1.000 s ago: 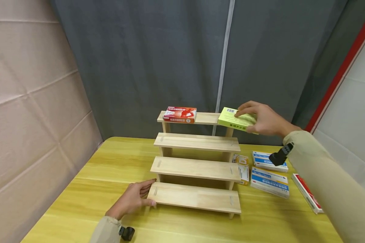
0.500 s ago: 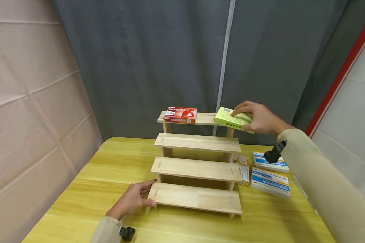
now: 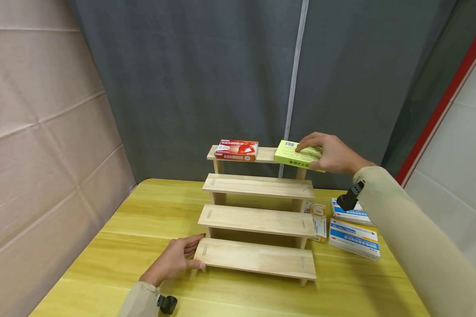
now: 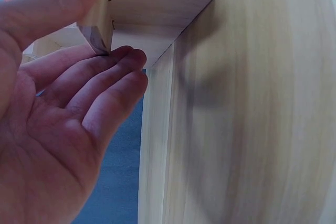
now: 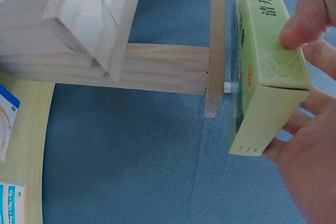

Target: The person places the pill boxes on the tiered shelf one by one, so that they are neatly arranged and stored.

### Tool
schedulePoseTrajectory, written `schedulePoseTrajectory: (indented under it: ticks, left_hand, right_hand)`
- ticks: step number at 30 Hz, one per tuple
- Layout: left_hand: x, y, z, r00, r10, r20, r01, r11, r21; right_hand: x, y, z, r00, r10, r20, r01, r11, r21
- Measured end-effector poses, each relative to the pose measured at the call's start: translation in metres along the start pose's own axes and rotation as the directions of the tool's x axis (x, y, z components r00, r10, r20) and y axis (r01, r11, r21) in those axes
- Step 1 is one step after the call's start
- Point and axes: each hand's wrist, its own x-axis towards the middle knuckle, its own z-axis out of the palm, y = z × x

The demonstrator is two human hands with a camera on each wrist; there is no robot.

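My right hand [image 3: 333,154] pinches a yellow-green medicine box [image 3: 291,153] at its right end, thumb at the front side. The box is over the right end of the top board of a wooden stepped rack [image 3: 258,185]. In the right wrist view a narrow gap shows between the green box [image 5: 273,56] and the top board [image 5: 216,40]. A red medicine box [image 3: 236,150] lies flat on the left of that board. My left hand [image 3: 174,260] holds the left end of the lowest board [image 3: 254,257], thumb in front and fingers [image 4: 113,95] behind.
On the yellow wood-grain table [image 3: 143,215], right of the rack, lie an orange-and-white box [image 3: 318,220] and blue-and-white boxes [image 3: 354,237], partly behind my right forearm. A grey curtain [image 3: 190,88] hangs behind the table.
My right hand has moved left with the green box, farther over the top board. The forearm now covers the red-and-white box at the right. My left hand stays put.
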Motion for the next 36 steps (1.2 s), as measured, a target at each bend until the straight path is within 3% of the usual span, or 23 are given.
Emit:
schedulePoseTrajectory:
  ticks: [36]
  left_hand:
    - [0.001, -0.002, 0.002, 1.0, -0.008, -0.012, 0.008, 1.0, 0.004]
  right_hand:
    - [0.03, -0.004, 0.008, 0.997, 0.069, 0.047, -0.073, 0.993, 0.092]
